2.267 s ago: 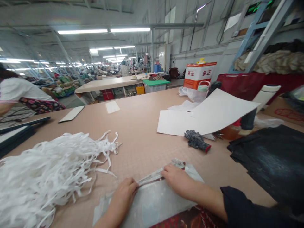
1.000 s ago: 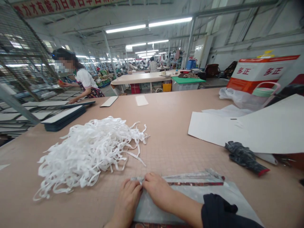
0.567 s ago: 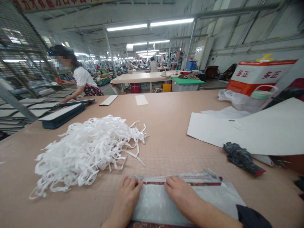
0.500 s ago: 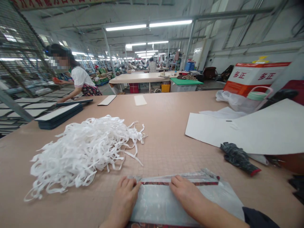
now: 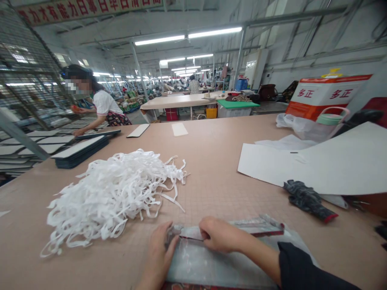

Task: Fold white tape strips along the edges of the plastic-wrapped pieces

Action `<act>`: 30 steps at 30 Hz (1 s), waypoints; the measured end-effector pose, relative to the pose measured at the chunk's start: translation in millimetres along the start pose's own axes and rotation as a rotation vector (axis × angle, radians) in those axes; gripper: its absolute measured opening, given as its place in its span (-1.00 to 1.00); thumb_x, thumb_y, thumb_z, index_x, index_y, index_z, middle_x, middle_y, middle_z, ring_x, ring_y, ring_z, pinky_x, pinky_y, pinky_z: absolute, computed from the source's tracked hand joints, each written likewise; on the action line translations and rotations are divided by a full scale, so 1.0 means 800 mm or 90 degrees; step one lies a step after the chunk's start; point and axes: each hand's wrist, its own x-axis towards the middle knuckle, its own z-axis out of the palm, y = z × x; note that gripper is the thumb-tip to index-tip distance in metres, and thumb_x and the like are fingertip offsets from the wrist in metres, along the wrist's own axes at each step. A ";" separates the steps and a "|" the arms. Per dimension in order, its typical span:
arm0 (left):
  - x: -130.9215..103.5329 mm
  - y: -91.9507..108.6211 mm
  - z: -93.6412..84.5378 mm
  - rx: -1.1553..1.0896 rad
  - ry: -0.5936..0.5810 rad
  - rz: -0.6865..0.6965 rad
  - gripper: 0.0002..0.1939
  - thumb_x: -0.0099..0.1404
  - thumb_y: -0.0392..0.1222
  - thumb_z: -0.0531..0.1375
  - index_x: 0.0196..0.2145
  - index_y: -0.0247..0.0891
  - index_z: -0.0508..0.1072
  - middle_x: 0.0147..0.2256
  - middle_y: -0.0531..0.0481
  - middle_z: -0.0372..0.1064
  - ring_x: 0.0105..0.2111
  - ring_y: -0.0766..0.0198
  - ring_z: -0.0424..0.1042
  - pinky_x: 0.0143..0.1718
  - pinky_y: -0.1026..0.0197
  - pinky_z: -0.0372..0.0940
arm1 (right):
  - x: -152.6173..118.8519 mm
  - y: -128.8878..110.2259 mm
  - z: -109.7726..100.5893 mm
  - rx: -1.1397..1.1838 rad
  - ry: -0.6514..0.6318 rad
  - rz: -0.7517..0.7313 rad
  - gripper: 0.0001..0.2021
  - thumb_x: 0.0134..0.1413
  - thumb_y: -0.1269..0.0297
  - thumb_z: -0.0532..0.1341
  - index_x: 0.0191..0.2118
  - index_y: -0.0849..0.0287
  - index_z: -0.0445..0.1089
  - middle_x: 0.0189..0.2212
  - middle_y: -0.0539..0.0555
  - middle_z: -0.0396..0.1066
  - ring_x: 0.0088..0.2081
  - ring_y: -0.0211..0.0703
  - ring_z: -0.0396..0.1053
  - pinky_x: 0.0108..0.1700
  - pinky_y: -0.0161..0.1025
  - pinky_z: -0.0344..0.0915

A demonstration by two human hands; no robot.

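Note:
A clear plastic bag with dark red patterned material in it lies flat at the table's near edge. My left hand grips the bag's upper left corner between thumb and fingers. Further right, my right hand has its fingers curled and pinched on the folded top edge of the bag. A red patterned strip shows along that edge. The exact fingertip hold is partly hidden.
White strips are heaped left. Behind them are stacked boards and a person reaching across. At right lie a dark glove, a white sheet, and a box.
My right hand has moved left along the bag's top edge and curled its fingers on it. My left hand's thumb has spread lower. The view has shifted slightly.

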 end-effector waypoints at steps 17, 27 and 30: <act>0.010 0.028 -0.012 0.203 -0.043 0.132 -0.81 0.25 -0.26 -0.02 -0.37 -0.19 0.38 -0.39 0.00 0.33 -0.36 0.22 0.32 -0.30 0.14 0.18 | 0.086 -0.017 0.051 0.090 0.149 -0.195 -0.80 -0.03 0.53 0.03 -0.35 0.22 0.38 -0.35 0.05 0.38 -0.25 -0.23 0.27 -0.18 -0.34 0.16; 0.005 0.029 -0.013 0.320 -0.139 0.234 -0.71 0.23 -0.44 -0.06 -0.21 -0.24 0.36 -0.31 -0.02 0.33 -0.32 0.21 0.28 -0.17 0.08 0.11 | 0.108 -0.016 0.046 0.056 0.088 -0.152 -0.85 -0.09 0.47 0.10 -0.38 0.24 0.41 -0.39 0.07 0.40 -0.34 -0.22 0.30 -0.31 -0.37 0.17; 0.004 0.029 -0.014 0.333 -0.143 0.249 -0.67 0.23 -0.45 -0.07 -0.13 -0.24 0.33 -0.28 -0.03 0.33 -0.31 0.21 0.28 -0.15 0.07 0.11 | 0.109 -0.019 0.044 0.046 0.085 -0.145 -0.83 -0.12 0.48 0.11 -0.36 0.22 0.40 -0.38 0.05 0.40 -0.35 -0.23 0.31 -0.31 -0.37 0.17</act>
